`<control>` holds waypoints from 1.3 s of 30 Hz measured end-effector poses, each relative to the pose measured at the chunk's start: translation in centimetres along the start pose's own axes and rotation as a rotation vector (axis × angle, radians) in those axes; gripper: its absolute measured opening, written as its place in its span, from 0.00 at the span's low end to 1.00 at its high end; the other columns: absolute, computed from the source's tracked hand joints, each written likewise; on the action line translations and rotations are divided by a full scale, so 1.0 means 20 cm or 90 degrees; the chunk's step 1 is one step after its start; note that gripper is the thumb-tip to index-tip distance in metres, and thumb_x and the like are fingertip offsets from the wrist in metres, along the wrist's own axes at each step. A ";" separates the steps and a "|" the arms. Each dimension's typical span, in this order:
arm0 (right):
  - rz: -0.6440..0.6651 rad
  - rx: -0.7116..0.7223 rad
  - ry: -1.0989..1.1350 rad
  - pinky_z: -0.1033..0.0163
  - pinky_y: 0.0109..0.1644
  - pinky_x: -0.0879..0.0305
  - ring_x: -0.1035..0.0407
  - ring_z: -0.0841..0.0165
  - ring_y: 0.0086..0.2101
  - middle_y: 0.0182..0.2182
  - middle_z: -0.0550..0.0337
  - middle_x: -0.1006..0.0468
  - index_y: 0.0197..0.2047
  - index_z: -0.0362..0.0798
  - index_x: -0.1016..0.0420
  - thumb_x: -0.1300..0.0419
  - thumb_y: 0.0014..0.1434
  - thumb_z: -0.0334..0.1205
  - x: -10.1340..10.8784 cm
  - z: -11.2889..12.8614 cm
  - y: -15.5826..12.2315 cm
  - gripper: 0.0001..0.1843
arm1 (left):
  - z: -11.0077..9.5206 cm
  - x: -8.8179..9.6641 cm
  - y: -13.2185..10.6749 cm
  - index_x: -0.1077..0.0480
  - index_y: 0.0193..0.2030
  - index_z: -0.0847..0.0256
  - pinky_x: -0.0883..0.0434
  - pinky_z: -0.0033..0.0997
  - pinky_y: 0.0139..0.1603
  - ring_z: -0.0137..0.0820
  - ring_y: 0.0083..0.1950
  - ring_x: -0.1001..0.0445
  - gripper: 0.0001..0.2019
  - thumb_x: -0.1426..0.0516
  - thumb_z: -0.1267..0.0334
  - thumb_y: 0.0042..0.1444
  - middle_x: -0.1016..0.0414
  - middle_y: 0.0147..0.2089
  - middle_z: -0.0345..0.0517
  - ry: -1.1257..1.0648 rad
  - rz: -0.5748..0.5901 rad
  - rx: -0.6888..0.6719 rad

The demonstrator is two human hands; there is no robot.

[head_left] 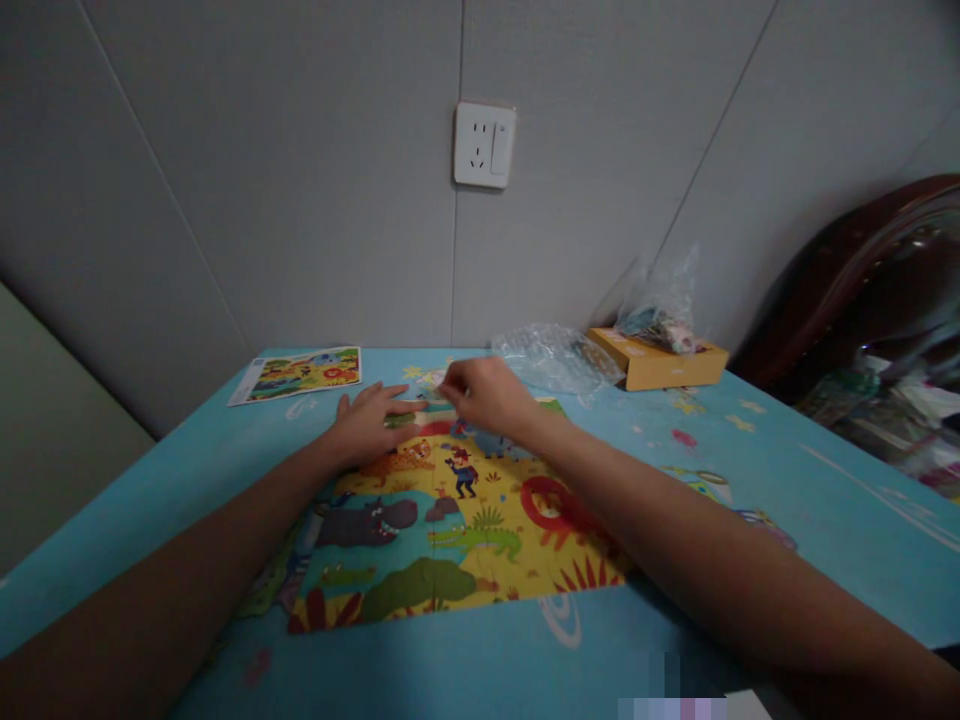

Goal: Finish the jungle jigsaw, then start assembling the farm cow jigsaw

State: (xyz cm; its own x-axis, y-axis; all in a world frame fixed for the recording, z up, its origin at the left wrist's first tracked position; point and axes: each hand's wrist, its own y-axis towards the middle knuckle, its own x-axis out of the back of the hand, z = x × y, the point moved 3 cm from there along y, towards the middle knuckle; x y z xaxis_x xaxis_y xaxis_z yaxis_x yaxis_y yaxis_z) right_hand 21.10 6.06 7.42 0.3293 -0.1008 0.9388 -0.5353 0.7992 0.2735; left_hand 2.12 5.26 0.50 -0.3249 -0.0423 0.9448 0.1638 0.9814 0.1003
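Seemingly fitting piece [433,397] at puzzle [457,525] 12 o'clock edge: right hand [487,396] pinches it, left hand [371,425] flat, unclenched, pinning puzzle. Next calls for tab alignment, gentle press.

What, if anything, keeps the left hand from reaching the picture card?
Probably nothing, so yes: the left hand lies flat on the puzzle, and only bare table shows between it and the card.

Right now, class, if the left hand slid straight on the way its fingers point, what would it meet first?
Probably the right hand: the left hand lies flat on the puzzle, its fingers aimed at the right hand's fingertips close by. Depth is unclear, so the gap between them is hard to judge.
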 end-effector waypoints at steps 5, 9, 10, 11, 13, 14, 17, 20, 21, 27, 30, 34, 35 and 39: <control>-0.095 -0.308 -0.118 0.49 0.50 0.38 0.35 0.45 0.52 0.54 0.25 0.33 0.56 0.33 0.29 0.40 0.58 0.39 -0.04 -0.52 0.08 0.25 | -0.03 0.01 -0.02 0.31 0.61 0.45 0.57 0.79 0.61 0.63 0.71 0.50 0.26 0.40 0.52 0.55 0.42 0.70 0.53 -0.015 -0.007 0.083; -0.045 -0.386 -0.128 0.43 0.51 0.37 0.36 0.40 0.53 0.51 0.26 0.30 0.51 0.34 0.25 0.40 0.59 0.48 -0.13 -0.69 0.05 0.26 | -0.03 0.02 -0.02 0.26 0.56 0.44 0.57 0.79 0.61 0.65 0.72 0.55 0.20 0.43 0.51 0.57 0.46 0.73 0.49 -0.018 -0.006 0.061; -0.038 -0.385 -0.127 0.44 0.52 0.37 0.35 0.41 0.53 0.51 0.28 0.29 0.50 0.35 0.24 0.41 0.60 0.49 -0.14 -0.70 0.05 0.25 | -0.03 0.02 -0.03 0.26 0.56 0.44 0.57 0.79 0.61 0.65 0.72 0.57 0.19 0.44 0.51 0.59 0.48 0.73 0.47 -0.016 0.001 0.054; -0.036 -0.380 -0.127 0.45 0.52 0.37 0.35 0.43 0.53 0.51 0.30 0.29 0.50 0.37 0.24 0.43 0.61 0.49 -0.16 -0.70 0.05 0.24 | -0.03 0.02 -0.03 0.26 0.56 0.44 0.58 0.80 0.60 0.65 0.73 0.60 0.19 0.46 0.51 0.60 0.50 0.74 0.46 -0.014 0.015 0.047; -0.044 -0.371 -0.127 0.47 0.53 0.37 0.35 0.44 0.53 0.51 0.31 0.29 0.51 0.38 0.24 0.43 0.62 0.48 -0.18 -0.71 0.06 0.23 | -0.03 0.02 -0.03 0.29 0.59 0.43 0.59 0.83 0.59 0.66 0.73 0.63 0.20 0.50 0.51 0.63 0.50 0.74 0.43 -0.005 0.056 0.029; -0.050 -0.366 -0.126 0.48 0.52 0.37 0.34 0.44 0.53 0.51 0.31 0.29 0.51 0.38 0.24 0.43 0.62 0.47 -0.19 -0.71 0.06 0.23 | -0.04 0.02 -0.03 0.30 0.61 0.44 0.60 0.84 0.58 0.65 0.73 0.64 0.20 0.52 0.52 0.64 0.49 0.73 0.42 0.007 0.075 0.013; -0.077 -0.338 -0.116 0.49 0.51 0.36 0.32 0.46 0.51 0.49 0.33 0.27 0.51 0.39 0.24 0.43 0.62 0.45 -0.20 -0.71 0.06 0.21 | -0.08 0.01 -0.04 0.35 0.65 0.52 0.63 0.79 0.62 0.56 0.75 0.61 0.23 0.56 0.56 0.67 0.45 0.71 0.47 0.075 0.087 -0.071; -0.115 -0.272 -0.095 0.53 0.52 0.36 0.30 0.52 0.48 0.47 0.39 0.25 0.52 0.40 0.24 0.44 0.63 0.44 -0.19 -0.70 0.07 0.20 | -0.12 0.00 -0.07 0.41 0.69 0.65 0.58 0.63 0.69 0.46 0.74 0.54 0.26 0.59 0.60 0.67 0.49 0.72 0.58 0.101 0.101 -0.134; -0.129 -0.241 -0.085 0.54 0.52 0.37 0.30 0.54 0.48 0.48 0.40 0.26 0.53 0.41 0.25 0.45 0.64 0.44 -0.19 -0.69 0.08 0.20 | -0.13 -0.01 -0.07 0.44 0.70 0.67 0.56 0.60 0.70 0.45 0.74 0.53 0.27 0.59 0.59 0.67 0.52 0.73 0.60 0.094 0.112 -0.140; -0.190 -0.028 -0.034 0.57 0.56 0.40 0.34 0.60 0.52 0.51 0.49 0.27 0.56 0.47 0.28 0.46 0.67 0.43 -0.16 -0.58 0.10 0.18 | -0.13 -0.04 -0.10 0.47 0.71 0.65 0.66 0.61 0.70 0.47 0.75 0.56 0.33 0.55 0.47 0.65 0.54 0.73 0.60 -0.013 0.104 -0.119; -0.199 0.132 -0.015 0.53 0.53 0.41 0.33 0.58 0.50 0.49 0.49 0.26 0.53 0.49 0.26 0.44 0.66 0.41 -0.14 -0.47 0.09 0.14 | -0.11 0.00 -0.07 0.41 0.68 0.65 0.58 0.57 0.72 0.49 0.72 0.47 0.36 0.54 0.40 0.63 0.42 0.70 0.61 -0.256 -0.065 -0.055; -0.143 0.318 0.003 0.53 0.52 0.43 0.33 0.60 0.50 0.50 0.51 0.26 0.52 0.50 0.27 0.43 0.64 0.36 -0.14 -0.26 0.06 0.13 | -0.07 0.04 -0.04 0.29 0.57 0.66 0.27 0.45 0.54 0.47 0.54 0.24 0.34 0.43 0.38 0.54 0.23 0.54 0.59 -0.675 -0.223 0.042; -0.132 0.349 0.009 0.53 0.52 0.43 0.34 0.60 0.50 0.51 0.51 0.27 0.53 0.50 0.27 0.43 0.64 0.34 -0.14 -0.22 0.05 0.14 | -0.07 0.04 -0.04 0.26 0.51 0.66 0.24 0.41 0.48 0.45 0.48 0.21 0.31 0.37 0.42 0.48 0.20 0.48 0.57 -0.733 -0.217 0.075; -0.141 0.366 0.060 0.53 0.52 0.39 0.35 0.61 0.50 0.51 0.49 0.30 0.56 0.49 0.31 0.47 0.63 0.28 -0.18 -0.17 0.03 0.19 | -0.03 0.03 -0.03 0.26 0.39 0.65 0.22 0.35 0.33 0.38 0.33 0.20 0.21 0.29 0.59 0.39 0.19 0.37 0.50 -0.835 -0.219 0.189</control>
State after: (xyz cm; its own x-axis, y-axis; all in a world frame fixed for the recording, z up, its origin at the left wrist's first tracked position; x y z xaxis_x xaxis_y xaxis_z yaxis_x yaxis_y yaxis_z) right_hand 22.26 9.00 3.47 0.5340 -0.1536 0.8314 -0.7708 0.3157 0.5534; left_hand 2.41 4.51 1.29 -0.9635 -0.2441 -0.1096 -0.2497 0.9675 0.0405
